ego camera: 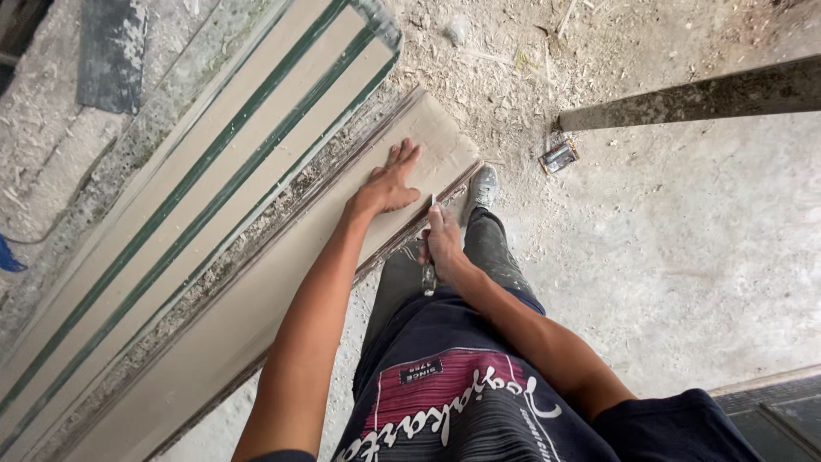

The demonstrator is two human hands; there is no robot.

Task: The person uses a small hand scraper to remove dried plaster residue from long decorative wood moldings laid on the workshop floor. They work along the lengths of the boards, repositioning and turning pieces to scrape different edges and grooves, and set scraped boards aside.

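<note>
The left hand (389,184) is lying flat on the long, flat, pale grey-brown board (256,308), fingers spread and pointing toward the board's far end, palm pressing down on its face rather than gripping anything; the right hand (443,244) is sitting just beside it, at the board's near edge, its grip closed around a small metal tool with a thin pale blade (430,257), whose tip is touching or nearly touching that edge; what kind of tool it is, the picture is too small to tell; the board is running with its long axis diagonally, from the person's lower left up toward the hands, so that most of its length is lying back and to the left of both hands and only a short stretch is reaching beyond the left fingertips; the right hand is the nearer one to the board's edge, the left the nearer to its middle; beyond the left hand a stack of cream-coloured panels with dark green edges (214,171) is lying parallel to the board, touching or just beside it; under the right hand the person's grey shoe (483,186) is standing on the dusty concrete floor (667,257), strewn with wood shavings; well apart to the right a small crushed metal can (558,157) is lying near a dark weathered plank (693,101).
</note>
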